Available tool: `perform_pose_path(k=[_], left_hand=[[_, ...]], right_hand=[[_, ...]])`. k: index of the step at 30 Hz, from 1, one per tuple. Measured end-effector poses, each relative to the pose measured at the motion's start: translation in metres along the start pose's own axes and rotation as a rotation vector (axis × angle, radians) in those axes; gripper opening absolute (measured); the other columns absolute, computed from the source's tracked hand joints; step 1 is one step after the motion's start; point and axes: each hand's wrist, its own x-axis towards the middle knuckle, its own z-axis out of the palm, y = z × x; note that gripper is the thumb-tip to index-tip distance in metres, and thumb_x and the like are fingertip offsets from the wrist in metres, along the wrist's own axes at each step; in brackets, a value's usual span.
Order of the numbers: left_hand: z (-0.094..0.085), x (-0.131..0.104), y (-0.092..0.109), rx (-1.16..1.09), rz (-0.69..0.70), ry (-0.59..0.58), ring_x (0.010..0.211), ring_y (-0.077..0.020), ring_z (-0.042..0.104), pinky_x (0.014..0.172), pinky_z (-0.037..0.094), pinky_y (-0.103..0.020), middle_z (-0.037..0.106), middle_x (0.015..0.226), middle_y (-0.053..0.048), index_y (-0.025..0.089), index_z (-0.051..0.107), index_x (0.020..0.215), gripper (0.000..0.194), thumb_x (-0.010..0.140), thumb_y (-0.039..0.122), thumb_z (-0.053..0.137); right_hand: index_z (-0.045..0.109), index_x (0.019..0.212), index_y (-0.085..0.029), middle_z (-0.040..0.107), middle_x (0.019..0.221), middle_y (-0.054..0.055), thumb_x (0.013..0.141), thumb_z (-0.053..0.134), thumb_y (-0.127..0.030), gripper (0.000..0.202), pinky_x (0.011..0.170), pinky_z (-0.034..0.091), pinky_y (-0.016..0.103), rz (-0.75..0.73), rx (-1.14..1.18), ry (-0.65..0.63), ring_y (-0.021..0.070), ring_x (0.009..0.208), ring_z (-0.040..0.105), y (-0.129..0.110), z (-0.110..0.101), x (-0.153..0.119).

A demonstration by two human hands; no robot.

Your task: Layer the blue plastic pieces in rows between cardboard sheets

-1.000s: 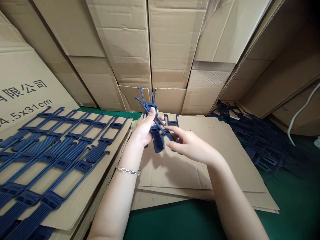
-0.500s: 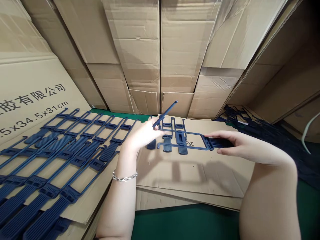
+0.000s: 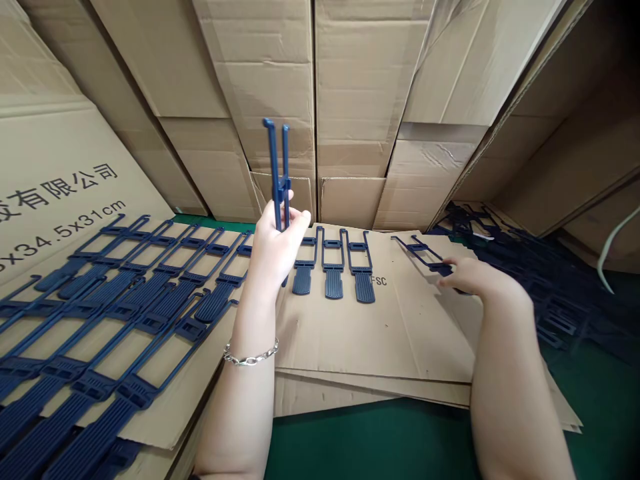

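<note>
Navy-blue plastic, judging by its sheen, forms the slim two-pronged frame (image 3: pixel 274 167) that the left hand (image 3: pixel 279 241) grasps around its lower part, hooked prongs pointing up above the brown corrugated cardboard sheet (image 3: pixel 345 343). The right hand (image 3: pixel 473 275) has its fingers closed on the wide end of a second navy-blue hooked frame (image 3: pixel 417 247), prongs reaching over the sheet's right part; whether they touch it, I cannot tell. Both frames should be light and fairly stiff, though such thin prongs could bend or snap if twisted. Smooth faces may slip a little, so broad ribbed tabs, like those on three matching navy-blue frames (image 3: pixel 334 285) lying flat between the hands, look the surest hold.
</note>
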Motion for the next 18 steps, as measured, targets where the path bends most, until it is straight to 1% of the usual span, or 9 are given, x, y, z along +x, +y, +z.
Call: perform_pose_path(k=[2,3,5,8,11,13,15,18], left_hand=[[0.002,-0.001,-0.002,0.036,-0.048,-0.04,0.068,-0.0122,0.054,0.06,0.043,-0.02,0.056,0.078,0.0,0.022,0.061,0.1,0.037,0.065,0.033,0.067],[0.003,-0.001,-0.002,0.05,-0.074,-0.052,0.069,-0.0129,0.055,0.06,0.044,-0.021,0.057,0.078,-0.001,0.022,0.061,0.099,0.037,0.065,0.034,0.067],[0.005,-0.003,-0.001,0.037,-0.131,-0.061,0.071,-0.0142,0.056,0.059,0.045,-0.022,0.058,0.078,-0.002,0.022,0.061,0.099,0.036,0.065,0.035,0.066],[0.005,-0.004,0.003,-0.069,-0.212,-0.071,0.074,-0.0156,0.057,0.056,0.046,-0.023,0.059,0.081,-0.003,0.023,0.061,0.099,0.036,0.065,0.036,0.065],[0.005,-0.003,0.007,-0.224,-0.24,-0.077,0.074,-0.0151,0.057,0.056,0.047,-0.023,0.059,0.084,-0.003,0.022,0.061,0.098,0.036,0.064,0.034,0.065],[0.006,-0.002,0.006,-0.38,-0.274,-0.112,0.073,-0.0142,0.057,0.058,0.049,-0.024,0.059,0.086,-0.003,0.021,0.06,0.098,0.034,0.066,0.031,0.064],[0.009,-0.001,0.004,-0.56,-0.327,-0.149,0.073,-0.0131,0.057,0.063,0.051,-0.026,0.058,0.087,-0.003,0.02,0.06,0.098,0.03,0.069,0.03,0.06],[0.015,-0.002,-0.001,-0.753,-0.421,-0.141,0.072,-0.0111,0.057,0.072,0.051,-0.029,0.057,0.085,-0.001,0.018,0.059,0.097,0.026,0.072,0.026,0.056]], right_hand=[[0.059,0.109,-0.014,0.062,0.098,0.011,0.066,0.064,-0.026,0.045,0.067,0.047,0.027,0.005,-0.066,-0.121,0.0228,0.087,0.059,-0.01,0.007,0.005],[0.06,0.106,-0.014,0.061,0.099,0.012,0.064,0.065,-0.025,0.044,0.068,0.046,0.027,0.005,-0.091,-0.156,0.0232,0.089,0.059,-0.016,0.01,0.006],[0.062,0.103,-0.012,0.06,0.101,0.013,0.062,0.067,-0.023,0.043,0.069,0.046,0.028,-0.008,-0.113,-0.155,0.0248,0.092,0.057,-0.027,0.014,0.005],[0.06,0.104,-0.009,0.059,0.102,0.015,0.063,0.064,-0.022,0.043,0.07,0.046,0.029,-0.021,-0.125,-0.153,0.0257,0.093,0.057,-0.04,0.02,0.004],[0.06,0.104,-0.01,0.059,0.102,0.015,0.064,0.063,-0.022,0.042,0.068,0.046,0.029,-0.042,-0.12,-0.146,0.0251,0.092,0.057,-0.049,0.025,0.002],[0.06,0.103,-0.012,0.06,0.1,0.014,0.065,0.062,-0.023,0.04,0.066,0.046,0.028,-0.066,-0.112,-0.14,0.0241,0.09,0.057,-0.055,0.029,0.001],[0.06,0.103,-0.013,0.06,0.099,0.013,0.065,0.062,-0.023,0.039,0.066,0.046,0.027,-0.087,-0.104,-0.129,0.0234,0.089,0.057,-0.061,0.033,0.0],[0.06,0.102,-0.012,0.06,0.098,0.014,0.065,0.062,-0.023,0.039,0.065,0.046,0.027,-0.109,-0.099,-0.102,0.0234,0.089,0.057,-0.07,0.04,0.001]])
